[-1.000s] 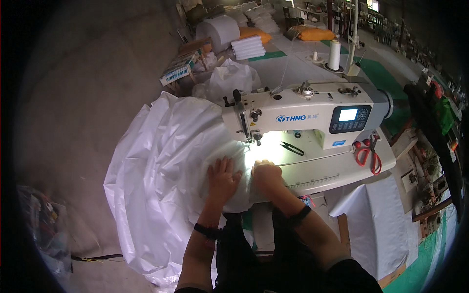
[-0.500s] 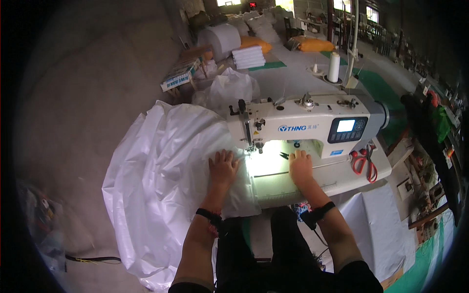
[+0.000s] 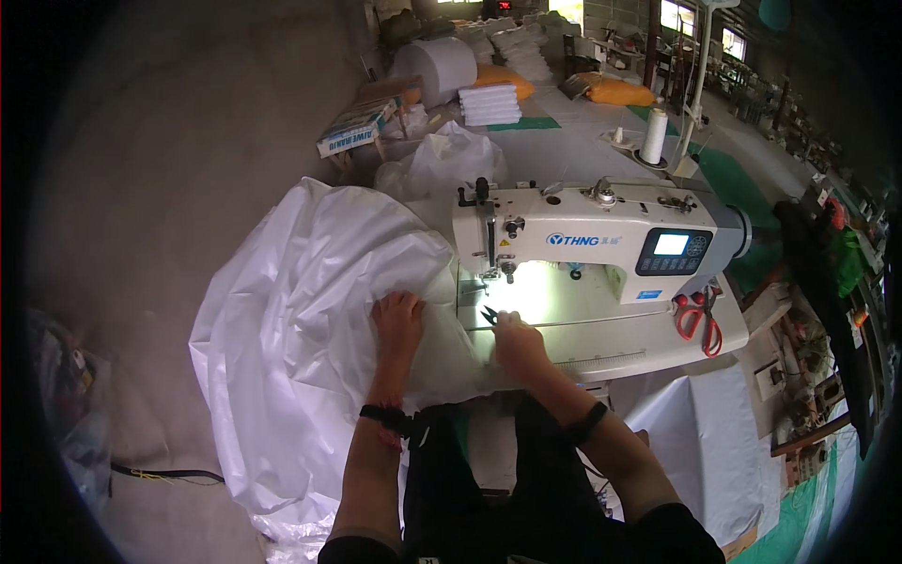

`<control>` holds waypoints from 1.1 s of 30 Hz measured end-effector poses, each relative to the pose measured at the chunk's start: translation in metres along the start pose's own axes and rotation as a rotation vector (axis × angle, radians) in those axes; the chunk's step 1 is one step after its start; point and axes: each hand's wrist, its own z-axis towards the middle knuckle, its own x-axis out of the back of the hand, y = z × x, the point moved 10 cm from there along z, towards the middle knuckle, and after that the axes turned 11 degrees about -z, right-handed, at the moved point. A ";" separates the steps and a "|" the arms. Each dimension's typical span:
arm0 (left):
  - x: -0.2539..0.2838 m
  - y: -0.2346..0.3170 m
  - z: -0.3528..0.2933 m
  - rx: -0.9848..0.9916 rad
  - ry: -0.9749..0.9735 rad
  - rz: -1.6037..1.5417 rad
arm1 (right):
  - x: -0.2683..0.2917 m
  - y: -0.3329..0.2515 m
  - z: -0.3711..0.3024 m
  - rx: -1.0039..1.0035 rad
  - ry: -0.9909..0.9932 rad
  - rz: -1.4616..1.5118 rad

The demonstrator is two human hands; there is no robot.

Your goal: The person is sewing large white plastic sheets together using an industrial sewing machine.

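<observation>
A large white plastic sheet (image 3: 301,282) lies in folds over the left of the sewing table and hangs down toward the floor. My left hand (image 3: 397,324) is closed on its right part, fingers bent into the material. Just right of the sheet's edge, my right hand (image 3: 520,340) grips small black thread snips (image 3: 489,316), their blades pointing up-left toward the needle area. The white sewing machine (image 3: 564,221) stands behind both hands, its lamp lighting the bed (image 3: 564,329). The sheet's edge lies left of the presser foot (image 3: 490,273).
Red-handled scissors (image 3: 700,324) lie at the machine bed's right end. A white thread cone (image 3: 655,138) stands behind the machine. Folded white material (image 3: 489,104), a large white roll (image 3: 437,70) and orange sacks (image 3: 615,90) are farther back. White material (image 3: 700,442) hangs below right.
My right hand has picked up the snips from the bed and moved left with them. My left hand has shifted left with the sheet, away from the needle, its fingers now bent.
</observation>
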 end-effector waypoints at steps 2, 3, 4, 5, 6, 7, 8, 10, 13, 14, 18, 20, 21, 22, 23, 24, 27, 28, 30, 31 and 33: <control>0.010 0.004 -0.001 -0.027 0.049 -0.058 | -0.015 -0.008 0.017 -0.023 -0.006 -0.146; 0.013 0.005 -0.001 -0.029 0.056 -0.097 | -0.021 -0.016 0.025 0.017 0.012 -0.295; 0.013 0.006 -0.001 -0.028 0.030 -0.147 | -0.024 -0.021 0.032 0.038 0.051 -0.222; 0.018 0.006 -0.001 -0.033 0.067 -0.136 | -0.034 -0.021 0.038 0.015 0.028 -0.270; 0.019 0.008 -0.001 -0.044 0.071 -0.152 | -0.044 -0.020 0.042 -0.008 -0.016 -0.394; 0.017 0.008 -0.001 -0.045 0.056 -0.181 | -0.048 -0.021 0.046 -0.007 0.006 -0.321; 0.019 0.009 -0.002 -0.054 0.078 -0.169 | -0.054 -0.023 0.049 -0.001 -0.002 -0.322; 0.024 0.010 -0.004 -0.087 0.157 -0.181 | -0.060 -0.027 0.054 0.011 -0.009 -0.325; 0.028 -0.003 -0.009 -0.039 0.183 -0.299 | -0.069 -0.025 0.051 -0.006 -0.205 -0.393; 0.035 -0.007 -0.014 -0.039 0.217 -0.269 | -0.066 -0.022 0.049 -0.023 -0.261 -0.432; 0.034 -0.068 -0.080 0.690 0.121 -1.151 | -0.021 -0.031 0.044 -0.022 -0.252 -0.639; 0.065 -0.058 -0.124 0.747 0.081 -1.234 | 0.019 -0.058 0.047 0.017 0.030 -0.552; 0.084 -0.041 -0.144 0.652 -0.060 -1.107 | 0.020 -0.058 0.053 -0.079 -0.001 -0.137; 0.095 -0.034 -0.174 0.709 -0.248 -0.906 | 0.019 -0.073 0.059 -0.055 -0.007 -0.123; 0.115 -0.019 -0.196 0.659 -0.309 -0.979 | 0.005 -0.081 0.065 -0.121 -0.102 0.128; 0.134 -0.006 -0.220 0.598 -0.404 -0.974 | -0.008 -0.092 0.070 -0.179 -0.159 0.373; 0.220 -0.050 -0.273 0.605 -0.035 -1.142 | -0.036 -0.160 0.068 -0.026 -0.156 0.351; 0.257 -0.086 -0.302 0.641 0.300 -1.164 | -0.035 -0.185 0.065 0.057 -0.065 0.442; 0.335 -0.147 -0.382 0.739 0.800 -0.473 | -0.073 -0.226 0.045 0.106 -0.309 0.345; 0.329 -0.167 -0.429 0.923 0.948 -0.323 | -0.105 -0.245 0.023 0.112 -0.582 0.218; 0.304 -0.188 -0.515 1.243 1.096 -0.193 | -0.116 -0.302 -0.033 0.445 -0.637 0.189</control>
